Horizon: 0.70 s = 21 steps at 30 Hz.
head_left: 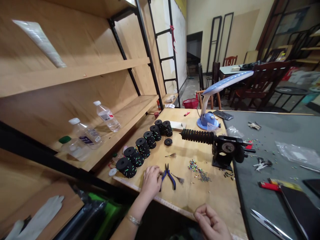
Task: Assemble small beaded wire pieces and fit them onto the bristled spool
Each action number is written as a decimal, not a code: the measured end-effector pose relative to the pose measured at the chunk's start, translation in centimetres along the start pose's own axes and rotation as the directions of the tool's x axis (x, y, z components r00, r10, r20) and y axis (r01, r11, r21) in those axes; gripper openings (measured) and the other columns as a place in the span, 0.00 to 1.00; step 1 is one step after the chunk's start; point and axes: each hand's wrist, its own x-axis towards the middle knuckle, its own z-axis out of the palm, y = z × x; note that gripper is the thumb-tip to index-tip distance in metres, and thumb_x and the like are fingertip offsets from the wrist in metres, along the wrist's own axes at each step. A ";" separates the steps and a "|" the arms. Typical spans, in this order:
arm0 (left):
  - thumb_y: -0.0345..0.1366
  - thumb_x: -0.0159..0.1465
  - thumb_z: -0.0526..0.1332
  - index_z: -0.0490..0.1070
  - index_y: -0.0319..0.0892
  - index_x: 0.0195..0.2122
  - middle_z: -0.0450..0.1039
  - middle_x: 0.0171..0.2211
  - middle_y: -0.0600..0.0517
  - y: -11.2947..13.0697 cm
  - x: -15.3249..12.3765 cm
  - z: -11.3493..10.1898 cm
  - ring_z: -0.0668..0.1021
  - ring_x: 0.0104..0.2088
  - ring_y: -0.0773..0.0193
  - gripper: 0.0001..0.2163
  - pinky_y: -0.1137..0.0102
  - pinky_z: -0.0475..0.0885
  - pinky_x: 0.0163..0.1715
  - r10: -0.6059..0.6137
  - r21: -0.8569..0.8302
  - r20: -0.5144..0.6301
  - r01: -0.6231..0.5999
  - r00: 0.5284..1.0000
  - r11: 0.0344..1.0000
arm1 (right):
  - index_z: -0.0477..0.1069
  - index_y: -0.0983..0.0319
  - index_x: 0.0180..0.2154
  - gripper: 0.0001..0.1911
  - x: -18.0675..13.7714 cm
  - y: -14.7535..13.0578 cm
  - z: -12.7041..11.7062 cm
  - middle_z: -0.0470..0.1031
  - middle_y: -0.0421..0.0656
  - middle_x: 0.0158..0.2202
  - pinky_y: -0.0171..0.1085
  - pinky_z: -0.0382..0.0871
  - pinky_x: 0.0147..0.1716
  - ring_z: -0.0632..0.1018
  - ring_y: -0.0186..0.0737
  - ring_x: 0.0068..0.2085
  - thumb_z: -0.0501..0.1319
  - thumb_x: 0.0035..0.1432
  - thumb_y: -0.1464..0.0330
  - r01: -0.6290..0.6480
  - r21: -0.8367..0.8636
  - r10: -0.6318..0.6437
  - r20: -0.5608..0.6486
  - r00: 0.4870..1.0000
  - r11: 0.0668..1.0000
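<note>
My left hand (150,180) lies palm down at the table's front edge, with its fingers stretched out. Its fingertips are beside the left handle of the blue-handled pliers (172,181), whose jaws point away from me. Low in the view, my right hand (212,222) is closed, thumb pressed to the curled fingers; whatever it may hold is hidden. Small bundles of thin wire-like pieces (180,180) lie by the pliers. Beyond my left hand stands a row of black foam spools (134,156) with small coloured bits. A heap of coloured beads (193,165) and small grey pieces (205,176) lies to the right.
A black clamp-like device (226,150) holds a rod of black discs (197,136). Behind it stands a blue desk lamp (208,120). Scissors (268,224) and a red lighter (270,186) lie on the grey mat (252,166). Plastic bottles (107,116) occupy the left shelf.
</note>
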 end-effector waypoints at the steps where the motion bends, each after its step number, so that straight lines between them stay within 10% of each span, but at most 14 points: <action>1: 0.27 0.56 0.57 0.72 0.42 0.29 0.74 0.39 0.44 0.0 0.1 -0.1 0.70 0.46 0.46 0.06 0.51 0.62 0.49 -0.006 -0.015 0.005 0.006 1.000 1.000 | 0.64 0.60 0.26 0.29 0.0 0.0 0.1 0.46 0.26 0.13 0.27 0.40 0.14 0.49 0.24 0.14 0.62 0.43 0.40 -0.009 0.024 0.009 -0.008 1.000 1.000; 7: 0.36 0.63 0.56 0.67 0.42 0.32 0.73 0.30 0.49 2.2 -2.2 -1.1 0.75 0.32 0.59 0.05 0.66 0.70 0.35 -0.077 -0.253 0.107 0.102 0.991 0.962 | 0.64 0.59 0.27 0.27 0.3 0.0 0.1 0.48 0.24 0.10 0.26 0.40 0.12 0.48 0.24 0.11 0.64 0.44 0.43 -0.020 0.088 0.020 0.002 1.000 0.996; 10: 0.41 0.59 0.63 0.63 0.42 0.31 0.73 0.26 0.52 4.9 -5.4 0.2 0.74 0.26 0.64 0.11 0.72 0.67 0.27 -0.190 -0.680 0.415 0.442 0.890 0.585 | 0.64 0.59 0.28 0.26 0.2 0.1 0.2 0.50 0.25 0.10 0.26 0.41 0.11 0.51 0.24 0.10 0.63 0.45 0.43 -0.016 0.072 0.015 0.006 1.000 0.997; 13: 0.42 0.54 0.68 0.64 0.41 0.29 0.74 0.26 0.52 7.2 -8.4 2.3 0.75 0.27 0.64 0.14 0.71 0.67 0.30 -0.207 -0.716 0.613 0.646 0.763 0.265 | 0.65 0.60 0.27 0.27 0.1 0.1 0.3 0.52 0.26 0.09 0.26 0.43 0.10 0.53 0.24 0.10 0.63 0.44 0.42 -0.023 0.057 0.022 0.008 1.000 0.998; 21: 0.39 0.50 0.72 0.69 0.39 0.27 0.69 0.24 0.55 8.6 -11.0 4.7 0.70 0.26 0.69 0.13 0.74 0.60 0.26 -0.265 -0.719 0.638 0.682 0.723 0.129 | 0.64 0.61 0.24 0.28 -0.2 1.0 -0.2 0.57 0.28 0.10 0.26 0.45 0.12 0.54 0.24 0.12 0.65 0.43 0.43 -0.046 0.040 0.046 -0.007 0.999 0.998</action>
